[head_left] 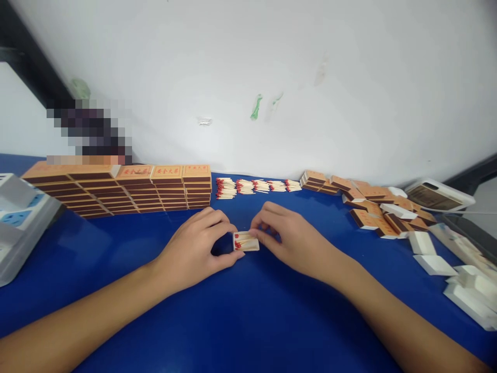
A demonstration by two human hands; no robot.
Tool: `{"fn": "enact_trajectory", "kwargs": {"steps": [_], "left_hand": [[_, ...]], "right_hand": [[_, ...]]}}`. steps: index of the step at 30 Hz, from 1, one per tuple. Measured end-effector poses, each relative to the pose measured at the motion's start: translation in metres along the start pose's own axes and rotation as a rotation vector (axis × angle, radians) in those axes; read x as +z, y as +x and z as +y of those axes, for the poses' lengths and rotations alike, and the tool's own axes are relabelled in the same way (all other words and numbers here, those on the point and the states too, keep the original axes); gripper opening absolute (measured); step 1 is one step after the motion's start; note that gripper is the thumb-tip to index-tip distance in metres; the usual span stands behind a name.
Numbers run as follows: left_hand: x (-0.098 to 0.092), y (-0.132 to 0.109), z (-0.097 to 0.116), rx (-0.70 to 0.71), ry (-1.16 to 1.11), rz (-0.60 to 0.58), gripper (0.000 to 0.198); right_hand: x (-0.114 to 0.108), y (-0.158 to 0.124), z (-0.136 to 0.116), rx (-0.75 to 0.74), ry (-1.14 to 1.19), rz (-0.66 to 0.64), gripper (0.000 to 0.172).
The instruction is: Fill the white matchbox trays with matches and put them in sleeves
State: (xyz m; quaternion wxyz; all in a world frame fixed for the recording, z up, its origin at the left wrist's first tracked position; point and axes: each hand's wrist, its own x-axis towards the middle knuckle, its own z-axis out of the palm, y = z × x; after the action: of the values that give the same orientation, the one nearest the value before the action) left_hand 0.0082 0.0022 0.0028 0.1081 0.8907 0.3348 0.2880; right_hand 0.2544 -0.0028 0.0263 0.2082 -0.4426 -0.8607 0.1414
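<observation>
A small white matchbox tray (254, 247) with several red-headed matches (243, 242) inside lies at the middle of the blue table. My left hand (198, 241) is closed on the tray's left end, fingers at the far side and thumb at the near side. My right hand (285, 235) is pinched at the tray's far right corner, its fingertips touching the ends of the matches or the tray wall; what lies between them is hidden. Behind the tray, loose matches (225, 188) lie in several small piles in a row.
Closed matchboxes (166, 173) are stacked in a long wall at the left. More matchbox sleeves (373, 207) lie heaped at the right, with white empty trays (435, 264) nearer me. A power strip (19, 217) stands at the left edge; a white wall (248, 62) rises behind.
</observation>
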Motion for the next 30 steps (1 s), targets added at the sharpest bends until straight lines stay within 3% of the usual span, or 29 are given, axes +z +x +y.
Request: {"fn": "enact_trajectory", "kwargs": {"steps": [4,6,9,14,20,26,30], "left_hand": [[0.000,0.000,0.000,-0.009,-0.012,-0.015,0.027],[0.000,0.000,0.000,-0.013,-0.020,-0.017,0.026],[-0.001,-0.001,0.000,-0.024,-0.023,-0.010,0.026],[0.000,0.000,0.001,-0.030,-0.018,-0.004,0.027],[-0.001,-0.001,0.002,-0.030,-0.008,-0.008,0.028],[0.000,-0.001,0.000,-0.036,-0.010,-0.005,0.027],[0.001,-0.002,-0.001,-0.025,-0.008,0.009,0.027]], "right_hand": [[0.006,0.028,0.033,0.012,-0.011,0.170,0.013],[0.012,0.044,0.050,0.022,-0.078,0.165,0.021],[0.018,0.061,0.068,0.033,-0.123,0.141,0.015],[0.018,0.064,0.076,0.042,-0.103,0.114,0.013],[0.008,0.033,0.066,0.014,-0.099,0.088,0.014],[-0.003,0.001,0.027,0.112,0.106,0.108,0.015],[-0.001,-0.006,0.004,0.100,0.174,0.031,0.014]]}}
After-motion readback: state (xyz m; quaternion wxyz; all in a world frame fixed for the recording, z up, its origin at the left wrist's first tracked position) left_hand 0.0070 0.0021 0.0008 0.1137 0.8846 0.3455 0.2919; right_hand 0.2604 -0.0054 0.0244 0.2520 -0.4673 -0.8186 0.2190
